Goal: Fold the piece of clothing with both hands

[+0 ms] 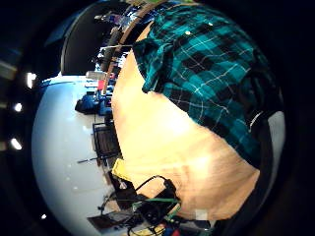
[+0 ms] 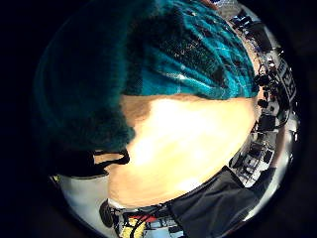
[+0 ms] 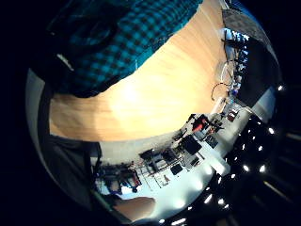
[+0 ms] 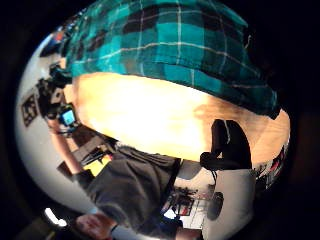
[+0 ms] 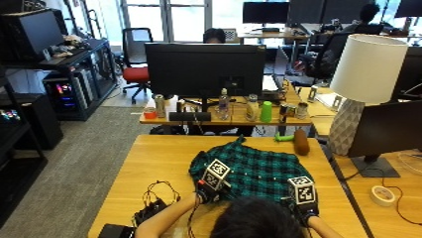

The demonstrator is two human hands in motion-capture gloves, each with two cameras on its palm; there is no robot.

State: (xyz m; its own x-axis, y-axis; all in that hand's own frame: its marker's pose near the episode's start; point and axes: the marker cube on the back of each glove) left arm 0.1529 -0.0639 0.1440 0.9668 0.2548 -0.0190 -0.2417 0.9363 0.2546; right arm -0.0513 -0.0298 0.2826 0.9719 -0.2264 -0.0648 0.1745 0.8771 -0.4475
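While the green-and-black plaid shirt (image 5: 254, 166) lies spread on the wooden bench (image 5: 165, 158), a little right of the bench's middle, both gloved hands sit at its near hem. The left hand (image 5: 210, 191) is at about 7 o'clock of the cloth and the right hand (image 5: 302, 201) at about 5 o'clock, the person's head (image 5: 254, 220) between them at the lower edge of the outside view.

Whether either grip is clenched on the fabric or released I cannot tell: from above, the fingers are hidden under the backs of the gloves. In the left thumb side palm view the plaid (image 2: 148, 64) bunches dark and very close to the palm, with bare bench (image 2: 188, 144) beyond it. In the right thumb side palm view a hem of the shirt (image 4: 170, 50) runs close across the palm's outlook above the wood (image 4: 150, 115), and a black-gloved finger (image 4: 227, 147) shows beside it, apart from the cloth.

A collar or sleeve end (image 5: 238, 141) points to 11 o'clock. A tangle of black cables (image 5: 155, 198) lies on the bench at 8 o'clock of the shirt, just beside the left forearm.
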